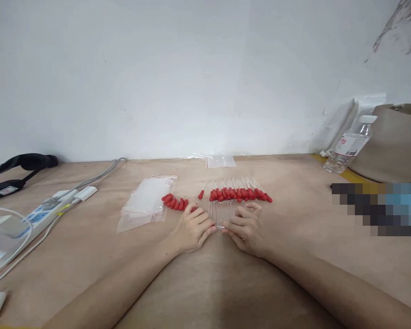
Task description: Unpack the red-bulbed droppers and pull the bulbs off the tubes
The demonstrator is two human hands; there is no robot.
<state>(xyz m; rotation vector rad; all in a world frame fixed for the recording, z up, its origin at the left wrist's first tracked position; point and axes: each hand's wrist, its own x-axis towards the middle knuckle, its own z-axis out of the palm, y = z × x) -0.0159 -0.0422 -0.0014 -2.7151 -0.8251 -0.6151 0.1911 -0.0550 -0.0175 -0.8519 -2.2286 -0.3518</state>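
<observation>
My left hand is closed in a pinch, with a bit of red showing at its fingertips, apparently a red rubber bulb. Facing it, my right hand pinches the end of a clear dropper tube that spans the small gap between the hands. Loose clear tubes lie side by side just beyond. Behind them is a row of droppers with red bulbs, their tubes pointing toward the wall. Loose red bulbs lie beyond my left hand, partly hidden by it. One dropper lies apart from the row.
Clear zip bags are stacked left of the bulbs, and another bag lies by the wall. A power strip with cables and a black strap are at left. At right, a water bottle leans against a beige container.
</observation>
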